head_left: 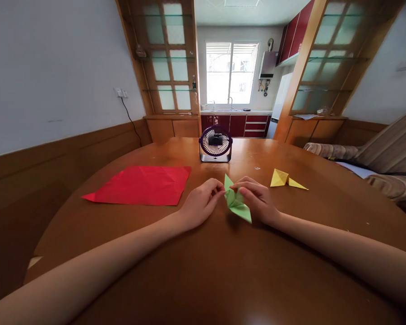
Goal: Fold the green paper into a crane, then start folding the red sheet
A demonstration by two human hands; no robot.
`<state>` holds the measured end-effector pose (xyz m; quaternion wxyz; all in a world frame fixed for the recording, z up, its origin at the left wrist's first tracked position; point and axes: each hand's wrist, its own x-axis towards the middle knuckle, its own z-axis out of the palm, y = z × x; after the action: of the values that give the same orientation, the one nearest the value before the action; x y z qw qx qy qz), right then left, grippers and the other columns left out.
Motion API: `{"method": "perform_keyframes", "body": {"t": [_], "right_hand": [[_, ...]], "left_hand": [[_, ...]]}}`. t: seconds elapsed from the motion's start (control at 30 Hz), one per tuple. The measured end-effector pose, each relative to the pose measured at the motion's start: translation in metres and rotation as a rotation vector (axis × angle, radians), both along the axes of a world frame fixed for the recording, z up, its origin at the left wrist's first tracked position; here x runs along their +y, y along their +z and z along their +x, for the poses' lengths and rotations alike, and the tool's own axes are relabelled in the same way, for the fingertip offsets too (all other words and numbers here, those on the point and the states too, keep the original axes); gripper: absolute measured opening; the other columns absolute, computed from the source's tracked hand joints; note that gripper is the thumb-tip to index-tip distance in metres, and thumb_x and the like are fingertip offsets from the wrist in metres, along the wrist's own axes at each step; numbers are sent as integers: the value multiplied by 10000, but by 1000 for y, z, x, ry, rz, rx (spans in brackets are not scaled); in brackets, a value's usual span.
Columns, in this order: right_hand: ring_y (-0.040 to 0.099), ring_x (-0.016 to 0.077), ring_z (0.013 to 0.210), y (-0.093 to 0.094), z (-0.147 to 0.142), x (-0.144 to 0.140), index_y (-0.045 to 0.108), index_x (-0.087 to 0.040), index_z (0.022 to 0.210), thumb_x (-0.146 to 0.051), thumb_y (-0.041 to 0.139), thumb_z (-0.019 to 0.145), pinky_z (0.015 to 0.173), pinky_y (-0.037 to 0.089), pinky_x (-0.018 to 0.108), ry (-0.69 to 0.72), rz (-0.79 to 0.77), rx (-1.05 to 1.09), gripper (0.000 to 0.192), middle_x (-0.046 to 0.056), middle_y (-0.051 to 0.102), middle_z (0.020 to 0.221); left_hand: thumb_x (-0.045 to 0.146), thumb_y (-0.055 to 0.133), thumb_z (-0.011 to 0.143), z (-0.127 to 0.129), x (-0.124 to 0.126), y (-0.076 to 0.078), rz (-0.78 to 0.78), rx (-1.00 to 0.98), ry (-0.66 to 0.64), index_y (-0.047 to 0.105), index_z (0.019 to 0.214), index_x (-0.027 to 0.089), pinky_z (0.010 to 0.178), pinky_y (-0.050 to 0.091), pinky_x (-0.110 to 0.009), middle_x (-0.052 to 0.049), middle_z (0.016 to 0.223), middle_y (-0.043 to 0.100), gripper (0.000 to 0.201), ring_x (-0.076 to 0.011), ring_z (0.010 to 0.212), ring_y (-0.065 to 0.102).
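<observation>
Between my hands, just above the table (203, 271), is a green folded paper figure (236, 203) with pointed flaps up and down. My left hand (205, 201) is closed, its thumb and forefinger pinching the figure's left edge. My right hand (255, 198) grips the figure from the other side, thumb in front and fingers along the top. To the right lies a yellow folded paper figure (280, 178) with a long pointed end. A red sheet of paper (142, 185) with crease lines and a pointed left corner lies flat on the left.
A small purple desk fan (215, 143) stands on the table beyond my hands. A striped armchair (389, 149) is at the right edge. Wooden cabinets (172, 127) and a kitchen window (232, 72) are behind. A black cord (131, 119) hangs from a wall socket.
</observation>
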<state>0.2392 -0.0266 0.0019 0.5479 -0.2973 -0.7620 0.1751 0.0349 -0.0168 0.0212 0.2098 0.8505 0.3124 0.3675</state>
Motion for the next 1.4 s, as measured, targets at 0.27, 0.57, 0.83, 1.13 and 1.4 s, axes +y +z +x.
{"method": "perform_keyframes", "body": {"t": [0.27, 0.57, 0.83, 1.13, 1.4], "right_hand": [[588, 170, 826, -10, 6, 24, 646, -182, 1086, -481, 531, 894, 810, 475, 334, -93, -299, 271, 373, 42, 642, 896], [548, 119, 619, -15, 5, 28, 485, -186, 1210, -335, 717, 740, 600, 443, 265, 174, -523, 212, 545, -41, 581, 708], [599, 124, 646, -16, 5, 29, 519, -194, 1095, -354, 736, 719, 614, 506, 276, -4, -416, 300, 463, -33, 582, 740], [619, 136, 612, -15, 6, 29, 476, -193, 1176, -339, 742, 677, 574, 494, 269, -42, -525, 327, 584, -41, 607, 733], [557, 128, 509, -8, 7, 26, 597, -149, 1061, -339, 746, 642, 512, 426, 250, -98, -638, 298, 484, -49, 593, 559]], "left_hand": [[275, 429, 965, -6, 10, -1, 14, -19, 0, 549, 934, 184, 685, 458, -256, -21, 891, 609, 154, -136, 780, 569], [341, 447, 963, -6, 13, -4, -17, -25, 29, 555, 969, 185, 682, 451, -270, -31, 930, 611, 191, -144, 783, 566], [520, 622, 826, -4, 16, -9, -335, -80, 100, 469, 1157, 175, 588, 428, -257, -2, 797, 600, 502, -146, 665, 572], [182, 651, 784, -4, 26, -16, -611, -249, 21, 419, 1211, 163, 506, 371, -183, 61, 671, 566, 486, -86, 551, 536], [132, 661, 822, -5, 32, -10, -906, -624, 136, 427, 1183, 147, 488, 517, -239, -25, 764, 647, 430, -120, 533, 623]]}}
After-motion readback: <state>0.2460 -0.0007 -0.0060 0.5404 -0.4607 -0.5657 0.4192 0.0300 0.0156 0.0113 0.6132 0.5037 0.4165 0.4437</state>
